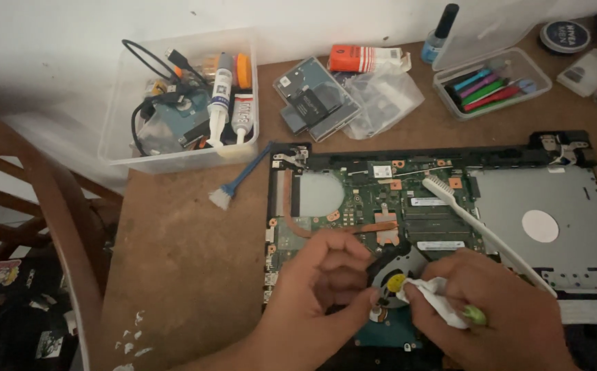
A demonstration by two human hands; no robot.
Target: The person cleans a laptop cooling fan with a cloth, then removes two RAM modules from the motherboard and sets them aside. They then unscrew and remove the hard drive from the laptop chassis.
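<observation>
An opened laptop chassis (pixel 573 206) is lying on the brown desk (pixel 188 233), its green circuit board (pixel 374 199) facing up. At the near edge of the board, the cooling fan (pixel 396 278) is sitting with a yellow sticker at its hub. The left hand (pixel 319 288) is resting on the board just left of the fan, its grip curled in, the fingertips (pixel 363 264) touching the fan's black housing; whether it is pinching anything, the picture is not showing. The right hand (pixel 511 309) is pressing a white wipe (pixel 435 292) against the fan, the grip pinching the wipe together with the green end of a white toothbrush (pixel 477 227), whose bristled head is pointing to the far left over the board.

On the far left of the desk, a clear plastic box (pixel 116 130) is holding cables and white tubes. A blue brush (pixel 240 180) is lying near it. Farther right, a hard drive (pixel 315 96), a red and white tube (pixel 363 58), a blue bottle (pixel 439 34) and a tray of coloured tools (pixel 538 86) are lying along the far edge. A wooden chair (pixel 58 220) is standing at the left.
</observation>
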